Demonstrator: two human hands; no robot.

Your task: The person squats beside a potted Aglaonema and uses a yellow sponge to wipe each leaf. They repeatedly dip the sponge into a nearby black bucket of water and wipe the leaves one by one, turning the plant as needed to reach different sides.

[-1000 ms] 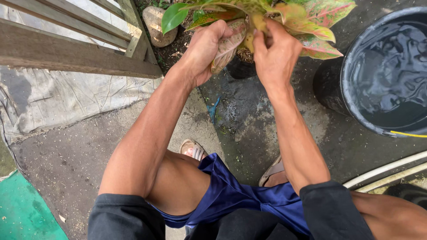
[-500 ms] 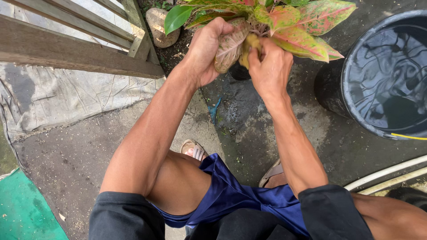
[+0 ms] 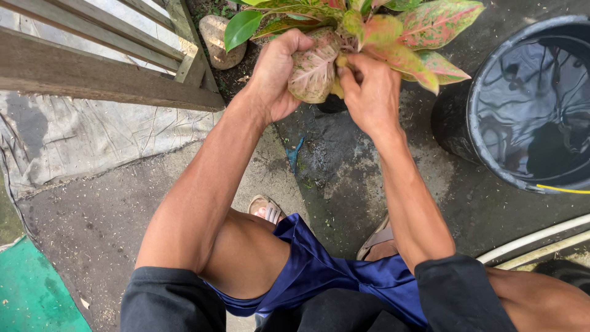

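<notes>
1. Since half a second ago, the right hand (image 3: pixel 369 92) has slid a little lower on the plant (image 3: pixel 369 27), and the pale pink-speckled leaf (image 3: pixel 314 67) now shows broad and flat between the two hands rather than folded under the left palm.
2. The left hand (image 3: pixel 276 74) is curled around the left edge of that leaf, fingers over its top and thumb side against the plant's base; it is closed on the leaf.
3. The right hand pinches a yellowish stem bit (image 3: pixel 340 61) at the leaf's right edge, fingertips pressed together on it.
4. The plant stands at the top of the view, its green and pink leaves spreading over a dark pot (image 3: pixel 332 104) on the wet concrete ground (image 3: pixel 344 160).
5. A black bucket (image 3: pixel 491 160) of water stands just right of the plant.
6. A wooden frame (image 3: pixel 98 74) lies to the left, with a stone (image 3: pixel 216 40) beside its corner.
</notes>
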